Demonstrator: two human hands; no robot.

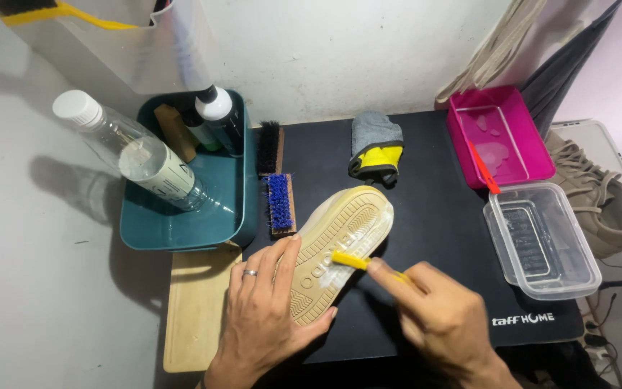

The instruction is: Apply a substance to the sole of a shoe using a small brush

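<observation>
Right now I judge the work to be mid-scrub on a shoe sole, with foam already showing on the tread. Going from the biggest thing down: the black mat (pixel 433 230) covers most of the surface, with a wooden board (pixel 196 310) poking out at its left edge. On the left sits a teal tub (pixel 181 227) with a clear plastic bottle (pixel 134 155) leaning in it and a dark pump bottle (pixel 219 119) at the back. At the right stand a clear plastic container (pixel 541 241) holding water and, behind it, a pink tray (pixel 498 137); a tan sneaker (pixel 599 198) lies off the mat beyond them.

The shoe (pixel 340 238) lies sole up near the middle of the mat, toe pointing away from me. My left hand (pixel 264 313) is spread flat over the heel end, pinning it, fingers open and pressing rather than wrapped round. My right hand (pixel 437 317) is closed on a small yellow brush (pixel 350 261), its head touching the sole near the middle.

Smaller things: a grey and yellow cloth (pixel 376 148) behind the toe, a blue-bristled brush (pixel 279 205) just beside the shoe, a black-bristled brush (pixel 269 148) behind that.

As I judge it, the next move calls for short strokes along the tread grooves with a steady left-hand hold so the shoe does not slide.
</observation>
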